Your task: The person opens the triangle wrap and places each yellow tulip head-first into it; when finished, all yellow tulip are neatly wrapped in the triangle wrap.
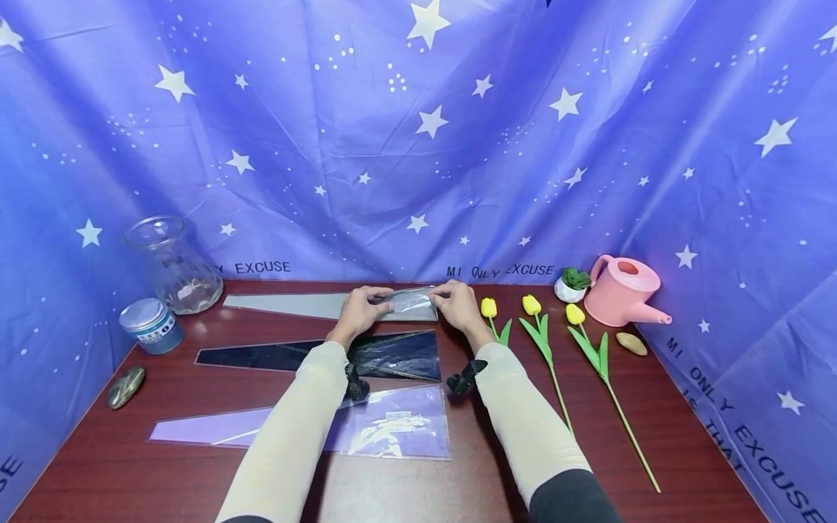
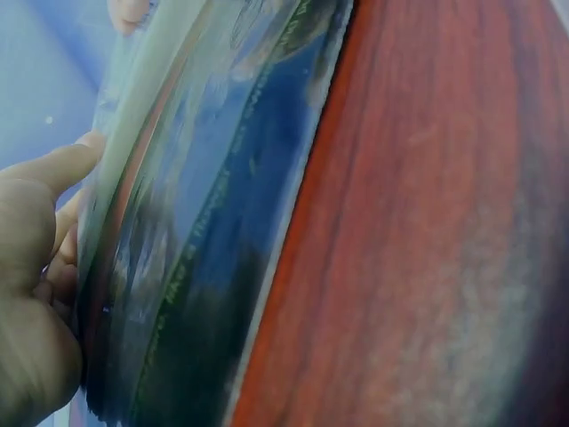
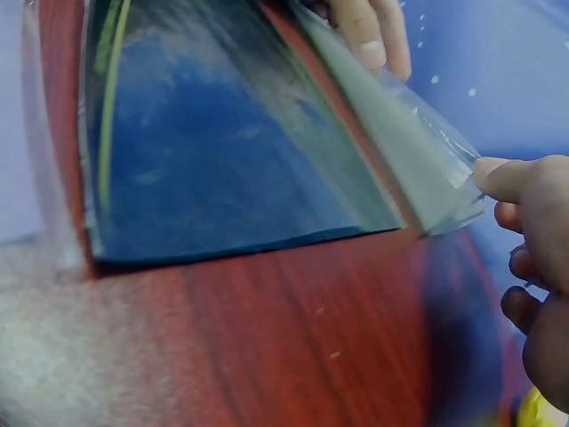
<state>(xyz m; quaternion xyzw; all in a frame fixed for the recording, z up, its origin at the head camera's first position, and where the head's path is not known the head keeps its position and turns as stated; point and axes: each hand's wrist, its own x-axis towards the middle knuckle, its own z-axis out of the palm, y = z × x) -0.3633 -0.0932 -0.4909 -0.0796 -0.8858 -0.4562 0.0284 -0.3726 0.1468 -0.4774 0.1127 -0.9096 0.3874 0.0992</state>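
Blue starry curtain [image 1: 366, 109] across the back, red-brown table [image 1: 686, 436] in front. Three tapered packets laid in rows, wide ends right: purple packet [image 1: 392, 436] nearest the person, black packet [image 1: 399, 359] in the middle, grey packet [image 1: 294, 305] along the far edge. Three yellow tulips [image 1: 539, 338] to the right of the packets, blooms away from the person. Glass vase [image 1: 179, 269] at back left; pink watering can [image 1: 617, 294] at back right, spout pointing right.

Both hands on the grey packet's wide half. Right hand [image 1: 459, 305] pinches its right end, thumb against fingers. Left hand [image 1: 358, 312] looks to be pinching the plastic too, but that wrist view is blurry.

Lidded jar [image 1: 152, 327] just in front of the vase. Potted plant [image 1: 572, 285] beside the can. Dark stone [image 1: 126, 387] near the jar, tan stone [image 1: 631, 343] below the spout.
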